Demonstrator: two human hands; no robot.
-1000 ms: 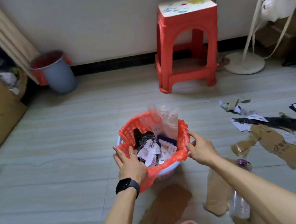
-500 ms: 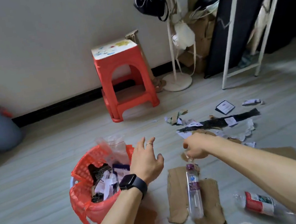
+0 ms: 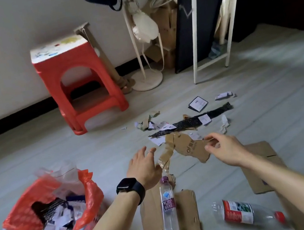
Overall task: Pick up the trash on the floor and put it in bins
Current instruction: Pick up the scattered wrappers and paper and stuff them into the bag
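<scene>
In the head view the task looks partly done. The bin (image 3: 92, 196), lined with a red bag, stands on the floor at lower left. It already holds torn white paper and dark wrapper scraps, and clear plastic film sticks up at its far rim.

Much trash is still on the floor:
- a torn cardboard piece (image 3: 188, 147)
- a black strip (image 3: 190, 122) with paper scraps (image 3: 166, 126) on and around it
- a small card (image 3: 197, 104)
- a soda bottle (image 3: 169, 209) lying on a cardboard sheet (image 3: 188, 214)
- a red-label bottle (image 3: 242, 213) at lower right
- a flat cardboard panel (image 3: 261, 157) under the right forearm

The left hand (image 3: 144, 165) hovers between the bin and the torn cardboard piece, its grip spread and holding nothing. The right hand (image 3: 226, 149) is at that piece's right edge, its grip loosely curled with thumb and forefinger apart. I see nothing pinched yet. I judge that piece to be the next pickup.
</scene>
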